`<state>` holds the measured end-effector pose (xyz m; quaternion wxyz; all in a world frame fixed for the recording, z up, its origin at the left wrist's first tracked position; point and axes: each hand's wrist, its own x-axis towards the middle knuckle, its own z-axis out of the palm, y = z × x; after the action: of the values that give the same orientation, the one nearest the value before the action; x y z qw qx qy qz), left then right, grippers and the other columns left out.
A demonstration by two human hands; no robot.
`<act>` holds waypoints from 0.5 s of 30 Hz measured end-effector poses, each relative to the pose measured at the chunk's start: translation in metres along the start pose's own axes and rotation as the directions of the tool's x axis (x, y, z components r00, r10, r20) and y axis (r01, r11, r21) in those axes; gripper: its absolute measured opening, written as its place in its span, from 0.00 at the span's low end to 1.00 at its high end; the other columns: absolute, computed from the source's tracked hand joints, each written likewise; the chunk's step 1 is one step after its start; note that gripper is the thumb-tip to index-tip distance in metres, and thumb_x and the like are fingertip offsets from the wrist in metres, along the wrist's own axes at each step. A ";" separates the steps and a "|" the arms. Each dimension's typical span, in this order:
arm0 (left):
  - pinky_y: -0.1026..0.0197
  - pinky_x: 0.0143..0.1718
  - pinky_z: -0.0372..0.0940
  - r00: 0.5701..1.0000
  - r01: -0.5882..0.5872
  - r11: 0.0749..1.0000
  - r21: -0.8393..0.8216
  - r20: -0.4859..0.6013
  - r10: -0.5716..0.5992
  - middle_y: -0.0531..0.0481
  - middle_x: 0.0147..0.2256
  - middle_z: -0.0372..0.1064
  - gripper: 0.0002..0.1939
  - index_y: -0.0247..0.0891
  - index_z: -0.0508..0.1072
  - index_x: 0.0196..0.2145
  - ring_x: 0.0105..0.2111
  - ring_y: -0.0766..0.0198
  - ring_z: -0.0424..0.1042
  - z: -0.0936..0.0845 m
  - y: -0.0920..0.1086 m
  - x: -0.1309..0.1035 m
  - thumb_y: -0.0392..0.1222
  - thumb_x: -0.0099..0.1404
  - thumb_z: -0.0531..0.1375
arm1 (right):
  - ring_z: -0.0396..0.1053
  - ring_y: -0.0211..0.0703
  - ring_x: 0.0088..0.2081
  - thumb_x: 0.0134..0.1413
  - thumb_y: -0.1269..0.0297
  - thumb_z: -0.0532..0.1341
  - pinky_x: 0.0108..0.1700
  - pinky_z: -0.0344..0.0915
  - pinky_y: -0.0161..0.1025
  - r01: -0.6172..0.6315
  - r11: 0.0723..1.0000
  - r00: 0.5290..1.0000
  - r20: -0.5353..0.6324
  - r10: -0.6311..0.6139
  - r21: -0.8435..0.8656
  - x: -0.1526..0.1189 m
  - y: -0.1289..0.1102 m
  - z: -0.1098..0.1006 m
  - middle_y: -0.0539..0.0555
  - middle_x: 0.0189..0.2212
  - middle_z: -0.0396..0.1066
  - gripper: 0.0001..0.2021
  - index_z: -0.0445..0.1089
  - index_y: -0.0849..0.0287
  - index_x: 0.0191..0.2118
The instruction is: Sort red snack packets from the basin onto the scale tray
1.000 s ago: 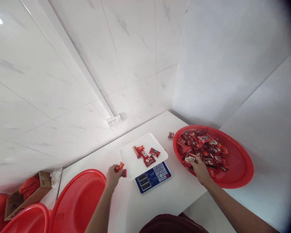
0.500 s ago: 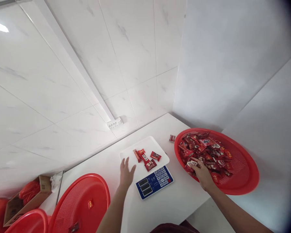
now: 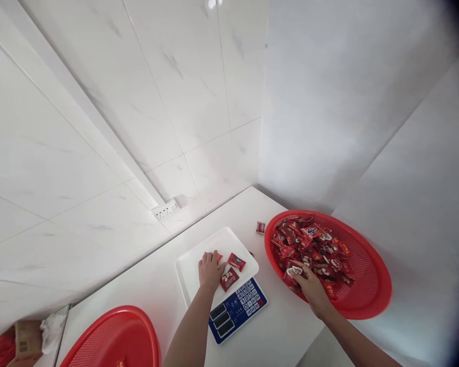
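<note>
My left hand is over the white weighing tray, its fingers curled around small red snack packets that it mostly covers. Beside it on the tray lie a red packet and a dark red packet. Below the tray is the scale's blue panel, with number keys and display windows. My right hand reaches over the near rim of a red basket. Thumb and fingers close on a snack packet with a white label. Many similar packets fill the basket's left part.
A single packet lies on the white table, left of the full basket. Another red basket stands at the lower left. A cardboard box is farther left. Behind is a tiled wall with a power socket.
My left hand has come from the tray's near left edge onto the packets, its spread fingers now curled. My right hand stays at the labelled packet. The view has shifted.
</note>
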<state>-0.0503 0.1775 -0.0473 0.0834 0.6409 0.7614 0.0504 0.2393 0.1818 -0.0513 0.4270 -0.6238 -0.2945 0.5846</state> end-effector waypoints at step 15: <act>0.61 0.35 0.59 0.989 0.036 0.994 -0.107 -0.141 -0.051 0.48 0.35 0.64 0.08 0.39 0.69 0.32 0.38 0.60 0.61 -0.005 -0.019 0.001 0.42 0.61 0.52 | 0.69 0.40 0.26 0.33 0.64 0.62 0.25 0.69 0.37 -0.023 1.000 1.000 -0.008 0.023 0.008 -0.003 -0.003 0.001 0.48 0.26 0.68 0.29 0.63 0.55 0.49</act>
<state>-0.0698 0.1756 -0.0459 0.0626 0.6134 0.7757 0.1343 0.2379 0.1811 -0.0477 0.4242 -0.6278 -0.2832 0.5880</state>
